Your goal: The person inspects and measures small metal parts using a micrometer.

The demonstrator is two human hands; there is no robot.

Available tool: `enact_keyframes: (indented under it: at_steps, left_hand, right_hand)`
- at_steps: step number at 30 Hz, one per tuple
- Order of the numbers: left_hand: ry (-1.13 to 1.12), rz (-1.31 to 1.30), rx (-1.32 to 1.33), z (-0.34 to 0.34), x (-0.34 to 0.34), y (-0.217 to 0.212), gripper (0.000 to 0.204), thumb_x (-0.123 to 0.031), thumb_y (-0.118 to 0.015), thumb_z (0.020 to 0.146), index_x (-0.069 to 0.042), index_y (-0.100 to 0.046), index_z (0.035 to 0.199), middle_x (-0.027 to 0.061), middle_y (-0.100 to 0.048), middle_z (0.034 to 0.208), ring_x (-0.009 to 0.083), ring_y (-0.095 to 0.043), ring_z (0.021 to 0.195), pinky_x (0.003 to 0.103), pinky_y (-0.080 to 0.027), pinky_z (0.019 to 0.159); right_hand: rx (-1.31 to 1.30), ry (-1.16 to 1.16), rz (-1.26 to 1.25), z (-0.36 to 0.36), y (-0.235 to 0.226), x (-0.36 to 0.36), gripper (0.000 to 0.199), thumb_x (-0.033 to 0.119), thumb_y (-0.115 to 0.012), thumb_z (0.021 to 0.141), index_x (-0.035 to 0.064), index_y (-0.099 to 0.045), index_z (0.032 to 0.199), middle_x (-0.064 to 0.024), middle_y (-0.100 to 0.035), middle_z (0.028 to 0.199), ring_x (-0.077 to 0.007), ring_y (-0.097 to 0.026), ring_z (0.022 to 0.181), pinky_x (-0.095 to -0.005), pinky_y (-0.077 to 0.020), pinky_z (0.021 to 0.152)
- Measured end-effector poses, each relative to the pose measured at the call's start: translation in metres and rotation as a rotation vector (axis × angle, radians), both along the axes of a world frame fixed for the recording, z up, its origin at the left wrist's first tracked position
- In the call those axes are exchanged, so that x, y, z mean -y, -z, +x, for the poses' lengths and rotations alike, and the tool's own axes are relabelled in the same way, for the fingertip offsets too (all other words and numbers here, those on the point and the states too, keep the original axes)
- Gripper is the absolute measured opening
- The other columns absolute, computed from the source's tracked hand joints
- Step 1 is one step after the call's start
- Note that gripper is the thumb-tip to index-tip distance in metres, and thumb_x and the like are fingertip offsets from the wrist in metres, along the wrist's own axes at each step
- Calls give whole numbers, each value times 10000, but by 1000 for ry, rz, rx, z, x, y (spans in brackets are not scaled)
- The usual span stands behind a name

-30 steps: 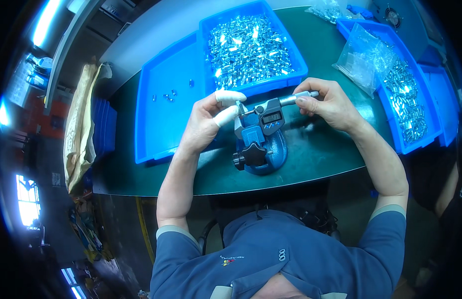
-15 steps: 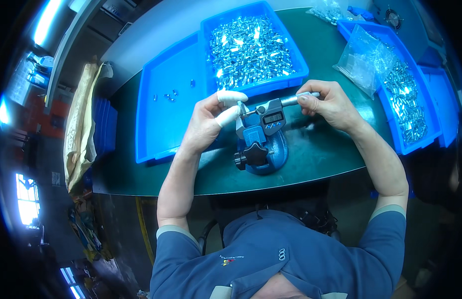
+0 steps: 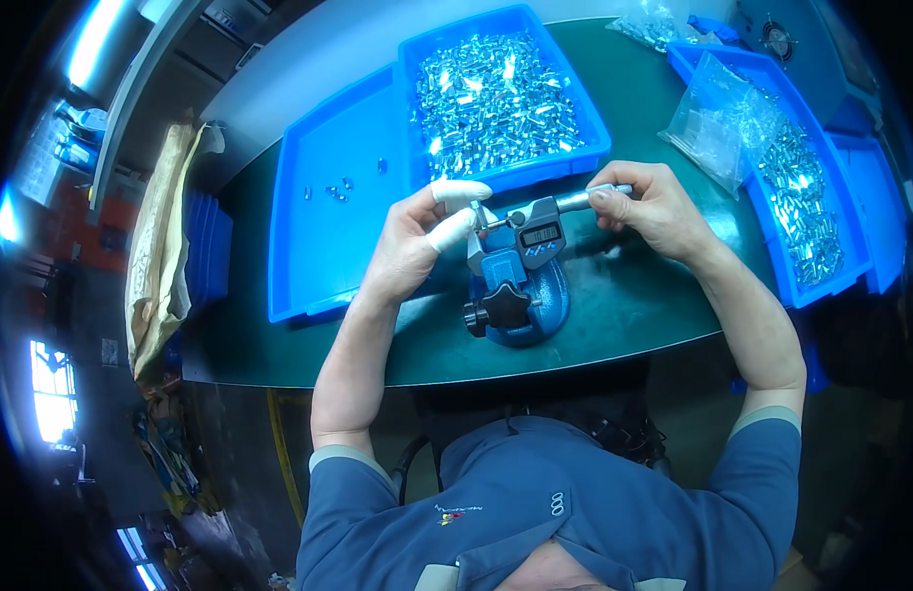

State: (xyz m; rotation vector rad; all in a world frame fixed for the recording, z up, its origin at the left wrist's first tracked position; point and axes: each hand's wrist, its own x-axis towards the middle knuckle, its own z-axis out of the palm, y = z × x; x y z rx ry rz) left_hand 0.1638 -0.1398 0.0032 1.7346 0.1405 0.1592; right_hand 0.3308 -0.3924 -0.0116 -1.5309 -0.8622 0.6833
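A digital micrometer (image 3: 541,234) with a small display is clamped in a blue stand (image 3: 547,305) with a black knob, in front of me on the table. My left hand (image 3: 422,231), white covers on its thumb and a finger, pinches a small metal part (image 3: 479,214) at the micrometer's jaws. The fingertips partly hide that part. On the other side, my right hand (image 3: 645,209) has thumb and fingers closed round the silver thimble (image 3: 577,201) of the micrometer.
A blue tray (image 3: 586,148) full of small shiny metal parts stands behind the micrometer. Left of it, another blue tray (image 3: 323,246) holds several loose parts. At the right are a third tray (image 3: 783,278) of parts and a clear plastic bag (image 3: 708,128). Brown paper (image 3: 161,256) hangs at the left.
Both hands stay almost where they were, on the part and the thimble. The micrometer's display reading appears to have changed.
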Motion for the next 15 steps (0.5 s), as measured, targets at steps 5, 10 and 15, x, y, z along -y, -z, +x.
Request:
enact_keyframes:
  at_steps: [5, 10, 15]
  left_hand:
    - [-13, -2, 30, 1, 0, 2, 323, -214, -688, 923, -28, -658, 1186, 80, -708, 973, 139, -675, 880, 290, -546, 795]
    - [-14, 16, 1, 0, -3, 3, 269, -114, -642, 944, -40, -657, 1202, 81, -706, 999, 144, -660, 928, 302, -525, 830]
    - [-20, -13, -6, 1, 1, 0, 260, -112, -642, 942, -36, -662, 1190, 85, -707, 981, 140, -657, 917, 296, -521, 820]
  right_hand:
    - [14, 3, -7, 0, -2, 0, 320, 337, -678, 935, 18, -676, 960, -17, -639, 755, -74, -586, 708, -230, -475, 652]
    - [12, 22, -13, 0, -1, 0, 329, 351, -670, 940, 22, -677, 949, -12, -641, 753, -71, -586, 711, -228, -472, 652]
    - [4, 21, -12, 1, 2, 1, 343, 369, -650, 952, 27, -677, 935, -11, -641, 751, -70, -587, 709, -228, -470, 652]
